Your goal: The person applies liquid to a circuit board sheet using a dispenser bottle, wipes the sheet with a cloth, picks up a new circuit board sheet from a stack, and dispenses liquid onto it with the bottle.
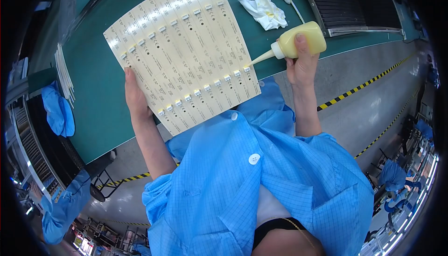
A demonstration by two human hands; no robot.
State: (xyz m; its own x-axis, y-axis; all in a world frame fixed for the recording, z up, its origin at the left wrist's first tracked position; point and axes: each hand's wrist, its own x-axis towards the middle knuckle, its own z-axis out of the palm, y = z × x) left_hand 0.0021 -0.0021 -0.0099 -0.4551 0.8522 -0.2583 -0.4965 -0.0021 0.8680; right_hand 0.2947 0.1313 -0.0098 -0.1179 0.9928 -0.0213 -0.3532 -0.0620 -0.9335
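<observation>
My left hand (136, 92) grips the left edge of a large cream circuit board panel (186, 50), its thumb on top and the other fingers hidden beneath. Rows of small white connectors (217, 83) run across the panel near its far and near sides. In my right hand (303, 64) is a squeeze bottle (308, 40) of pale yellow liquid, with fingers wrapped around it. The bottle is tilted, and its long thin nozzle points left at the rightmost connector of the near row. Whether the tip touches that connector I cannot tell.
Crumpled white gloves (265, 11) with yellow stains lie on the green table (100, 111) behind the bottle. A black ribbed rack (352, 4) stands at the far right. Thin white strips (64, 76) and a blue cloth item (58, 109) are at the left.
</observation>
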